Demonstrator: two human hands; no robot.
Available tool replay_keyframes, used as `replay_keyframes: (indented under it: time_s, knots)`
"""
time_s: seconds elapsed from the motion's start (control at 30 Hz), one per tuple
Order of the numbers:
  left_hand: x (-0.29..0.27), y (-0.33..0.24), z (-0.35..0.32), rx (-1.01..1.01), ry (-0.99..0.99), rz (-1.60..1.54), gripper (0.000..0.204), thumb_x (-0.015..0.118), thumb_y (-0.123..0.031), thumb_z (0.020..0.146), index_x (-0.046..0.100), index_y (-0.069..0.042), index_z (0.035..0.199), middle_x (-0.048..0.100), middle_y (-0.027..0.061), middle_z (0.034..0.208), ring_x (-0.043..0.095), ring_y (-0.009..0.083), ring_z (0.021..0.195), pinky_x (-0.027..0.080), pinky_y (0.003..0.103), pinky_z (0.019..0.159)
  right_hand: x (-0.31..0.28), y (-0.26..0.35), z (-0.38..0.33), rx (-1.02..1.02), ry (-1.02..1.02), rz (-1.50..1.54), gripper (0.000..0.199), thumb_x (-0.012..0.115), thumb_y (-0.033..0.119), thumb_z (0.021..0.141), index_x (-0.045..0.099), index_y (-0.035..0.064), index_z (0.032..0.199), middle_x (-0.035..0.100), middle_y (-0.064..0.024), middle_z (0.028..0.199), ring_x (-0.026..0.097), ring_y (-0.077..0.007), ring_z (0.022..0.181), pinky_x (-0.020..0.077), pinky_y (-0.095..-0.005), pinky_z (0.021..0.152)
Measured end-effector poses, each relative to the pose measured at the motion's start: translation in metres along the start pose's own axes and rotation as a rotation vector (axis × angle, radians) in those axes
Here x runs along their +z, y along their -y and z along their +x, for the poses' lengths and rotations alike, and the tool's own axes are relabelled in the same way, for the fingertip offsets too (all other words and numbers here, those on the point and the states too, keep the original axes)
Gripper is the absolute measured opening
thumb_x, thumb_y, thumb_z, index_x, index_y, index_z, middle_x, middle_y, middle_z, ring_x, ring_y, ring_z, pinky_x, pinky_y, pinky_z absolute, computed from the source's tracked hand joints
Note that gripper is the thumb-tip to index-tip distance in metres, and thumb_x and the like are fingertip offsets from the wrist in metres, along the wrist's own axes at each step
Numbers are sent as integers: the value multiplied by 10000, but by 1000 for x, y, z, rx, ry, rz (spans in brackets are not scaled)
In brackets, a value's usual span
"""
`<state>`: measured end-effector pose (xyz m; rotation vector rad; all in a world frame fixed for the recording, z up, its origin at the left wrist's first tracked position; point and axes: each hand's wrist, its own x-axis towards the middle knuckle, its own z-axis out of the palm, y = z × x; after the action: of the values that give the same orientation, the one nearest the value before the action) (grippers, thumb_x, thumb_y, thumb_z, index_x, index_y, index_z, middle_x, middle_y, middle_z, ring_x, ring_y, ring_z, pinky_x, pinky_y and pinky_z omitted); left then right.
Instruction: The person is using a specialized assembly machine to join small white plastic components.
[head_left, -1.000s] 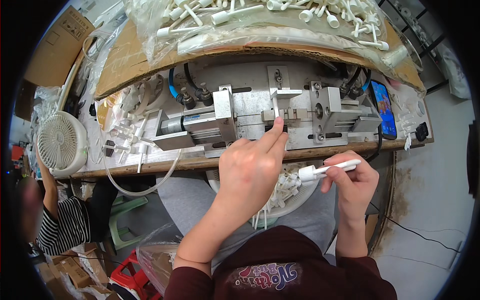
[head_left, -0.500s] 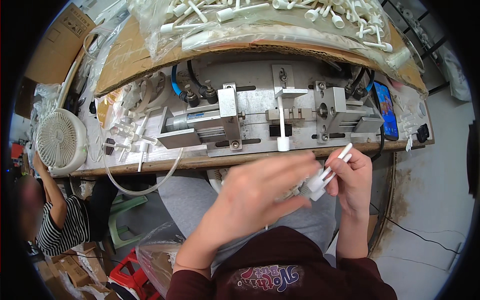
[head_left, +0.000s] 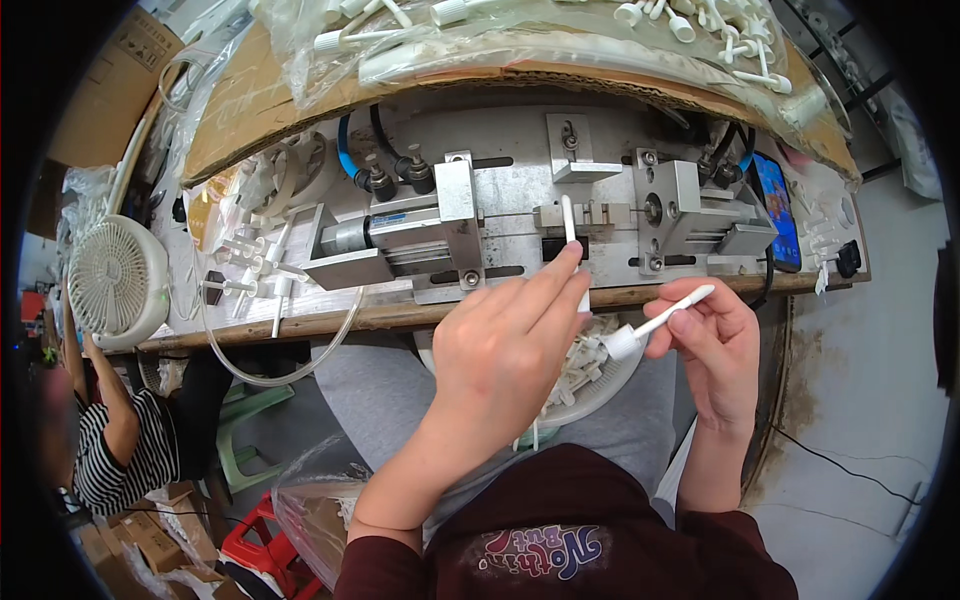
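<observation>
My left hand (head_left: 515,350) is closed on a white capped stick (head_left: 570,222), whose thin end points up at the small metal clamp block (head_left: 590,216) of the bench fixture. The fingers cover most of its cap end. My right hand (head_left: 712,345) pinches another white capped stick (head_left: 672,312) between thumb and fingers, with its ribbed cap (head_left: 621,343) toward the lower left. Below the hands, a white basket (head_left: 625,385) of small white parts rests on my lap, partly hidden by my left hand.
Metal cylinders (head_left: 400,240) flank the clamp block. A cardboard sheet (head_left: 300,110) with bagged white capped sticks lies beyond. A phone (head_left: 777,215) lies at right; loose white parts (head_left: 255,262) and a fan (head_left: 118,280) are at left. Another person (head_left: 120,440) sits at far left.
My left hand has moved up and away from my right hand to the capped stick at the fixture, which has shifted toward me. The right hand's stick has tilted flatter; the basket is uncovered.
</observation>
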<state>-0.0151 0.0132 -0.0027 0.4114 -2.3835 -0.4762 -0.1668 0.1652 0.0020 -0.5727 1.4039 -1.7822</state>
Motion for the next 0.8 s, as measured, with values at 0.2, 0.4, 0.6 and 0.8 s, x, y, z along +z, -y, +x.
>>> replay_keyframes:
  time_s: [0.2,0.4,0.6,0.8]
  knots:
    - [6,0,11,-25,44,99,274,806,-117,725,756,-70,990,738,48,1147,650,194,647,496,302,606,-8,0,-5,33,38,-31,160,697,-7,882,669,-57,1031,731,-152,866,664,-122,597,483,-199,520]
    - [3,2,15,-33,95,109,267,804,-117,717,757,-77,976,741,36,1136,644,208,614,502,295,589,-3,-4,-3,21,3,1,82,701,48,911,639,-3,930,657,-42,735,534,-44,513,381,-171,462]
    - [-3,4,15,-60,111,-66,328,830,-154,718,744,-66,1023,739,66,1118,682,190,658,526,298,621,5,-4,-2,24,-60,66,119,682,111,952,604,22,940,627,-16,714,507,-40,508,384,-178,469]
    - [-38,-26,10,-87,194,-687,485,867,-58,676,731,-48,1142,723,102,1008,705,217,850,569,319,732,25,0,8,-13,20,160,108,639,100,978,595,2,990,663,-64,772,617,-98,596,484,-223,530]
